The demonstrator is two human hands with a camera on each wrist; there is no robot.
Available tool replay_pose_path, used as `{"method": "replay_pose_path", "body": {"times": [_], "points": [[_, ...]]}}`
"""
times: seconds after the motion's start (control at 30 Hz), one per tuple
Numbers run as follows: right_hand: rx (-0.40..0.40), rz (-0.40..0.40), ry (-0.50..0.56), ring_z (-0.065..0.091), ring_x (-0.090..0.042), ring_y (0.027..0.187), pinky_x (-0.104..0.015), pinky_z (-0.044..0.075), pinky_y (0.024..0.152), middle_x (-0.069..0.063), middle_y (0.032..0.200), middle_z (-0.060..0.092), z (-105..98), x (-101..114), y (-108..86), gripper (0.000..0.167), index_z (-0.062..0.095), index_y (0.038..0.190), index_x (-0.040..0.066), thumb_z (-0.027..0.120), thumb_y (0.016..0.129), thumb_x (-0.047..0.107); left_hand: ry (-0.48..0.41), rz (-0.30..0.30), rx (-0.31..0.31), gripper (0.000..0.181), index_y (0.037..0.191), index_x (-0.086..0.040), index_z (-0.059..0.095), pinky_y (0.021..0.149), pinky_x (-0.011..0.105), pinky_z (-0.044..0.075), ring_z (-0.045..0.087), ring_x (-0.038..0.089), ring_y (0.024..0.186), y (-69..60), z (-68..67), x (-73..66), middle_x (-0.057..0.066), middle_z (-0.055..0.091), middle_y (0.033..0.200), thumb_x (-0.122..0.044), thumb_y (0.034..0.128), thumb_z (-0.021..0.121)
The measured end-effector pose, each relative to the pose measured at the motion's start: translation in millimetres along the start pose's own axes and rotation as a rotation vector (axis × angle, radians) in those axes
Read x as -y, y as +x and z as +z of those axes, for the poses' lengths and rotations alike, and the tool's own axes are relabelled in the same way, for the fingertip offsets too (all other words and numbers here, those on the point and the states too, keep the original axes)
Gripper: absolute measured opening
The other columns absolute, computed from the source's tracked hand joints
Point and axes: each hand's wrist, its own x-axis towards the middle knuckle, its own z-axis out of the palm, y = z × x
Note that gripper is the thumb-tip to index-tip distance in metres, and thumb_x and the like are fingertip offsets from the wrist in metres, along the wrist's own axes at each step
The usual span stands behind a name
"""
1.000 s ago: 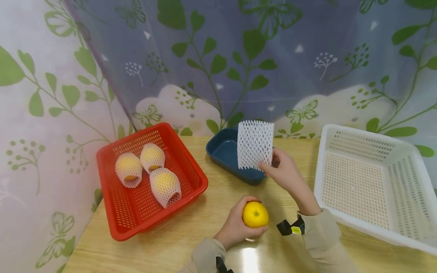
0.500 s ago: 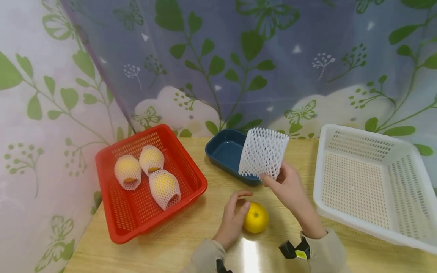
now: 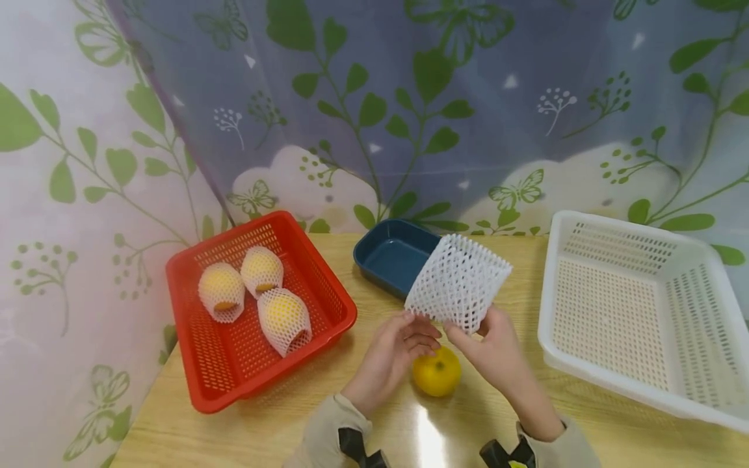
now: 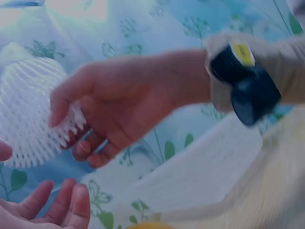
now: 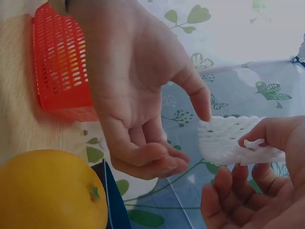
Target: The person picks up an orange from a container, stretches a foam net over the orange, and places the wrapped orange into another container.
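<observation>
My right hand pinches the lower edge of a white foam net sleeve, held flat and tilted above the table. My left hand is at the sleeve's lower left corner. In the right wrist view the left thumb tip meets the sleeve's edge, while the other fingers are loosely bent and do not close on it. Below the hands a round yellow fruit, with a green stem end, sits on the table, partly behind the left fingers in the head view.
To the left stands a red basket with three yellow fruits in foam nets. A dark blue tray lies behind the hands, partly covered by the sleeve. On the right is a white perforated basket. A printed curtain hangs behind.
The left hand has let go of the fruit, leaving it on the table, and moved up to the sleeve. The right hand has brought the sleeve down and nearer, tilting it.
</observation>
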Motion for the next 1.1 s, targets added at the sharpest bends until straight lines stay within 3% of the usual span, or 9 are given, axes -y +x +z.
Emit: {"method": "replay_pose_path", "body": {"times": [0.13,0.37,0.6,0.83,0.93,1.1], "points": [[-0.013,-0.018,0.009,0.063,-0.009,0.096,-0.025,0.054,0.075,-0.018,0.117,0.065,1,-2,-5.4,0.041,0.058,0.124,-0.006,0.069,0.085,-0.006,-0.115,-0.061,-0.009,0.024,0.099,-0.005,0.058,0.084,0.030,0.050,0.058,0.021,0.087,-3.6,3.6,-3.4,0.009,0.060,0.097,-0.024,0.0999,0.044],[-0.028,-0.012,-0.003,0.065,-0.011,0.090,-0.025,0.055,0.072,-0.017,0.113,0.068,4,-5,-11.8,0.039,0.061,0.121,-0.005,0.070,0.083,-0.006,-0.251,-0.057,-0.028,0.030,0.088,-0.010,0.055,0.085,0.030,0.047,0.054,0.022,0.091,-6.1,5.7,-5.0,0.007,0.057,0.097,-0.024,0.1008,0.031],[-0.016,0.003,-0.016,0.064,-0.007,0.088,-0.025,0.055,0.071,-0.018,0.110,0.069,4,-9,-15.6,0.038,0.062,0.118,-0.007,0.072,0.081,-0.003,-0.266,-0.077,-0.021,0.020,0.104,-0.009,0.056,0.091,0.030,0.044,0.051,0.021,0.098,-4.7,6.3,-5.7,0.006,0.055,0.108,-0.020,0.1022,0.039],[0.116,-0.002,0.042,0.060,-0.006,0.102,-0.026,0.053,0.084,-0.013,0.119,0.063,-3,-23,-19.3,0.061,0.052,0.127,-0.007,0.080,0.073,-0.006,-0.295,-0.116,-0.040,0.020,0.109,-0.009,0.055,0.096,0.032,0.041,0.050,0.020,0.105,-4.7,6.7,-5.2,0.006,0.054,0.119,-0.019,0.1027,0.038],[0.211,-0.048,0.133,0.059,-0.005,0.101,-0.025,0.051,0.086,-0.002,0.115,0.064,-9,-30,-19.3,0.051,0.056,0.123,-0.004,0.071,0.074,-0.011,-0.306,-0.136,-0.052,0.025,0.116,-0.009,0.052,0.097,0.029,0.041,0.050,0.017,0.107,-5.2,6.1,-5.9,0.004,0.053,0.121,-0.021,0.1037,0.034],[0.315,-0.050,0.446,0.060,-0.007,0.100,-0.024,0.050,0.087,0.005,0.112,0.066,-15,-47,-14.1,0.034,0.062,0.124,0.004,0.053,0.092,-0.003,-0.316,-0.149,-0.047,0.029,0.122,-0.008,0.048,0.095,0.027,0.042,0.050,0.015,0.107,-5.6,6.4,-8.6,0.002,0.054,0.121,-0.022,0.1037,0.030]]}}
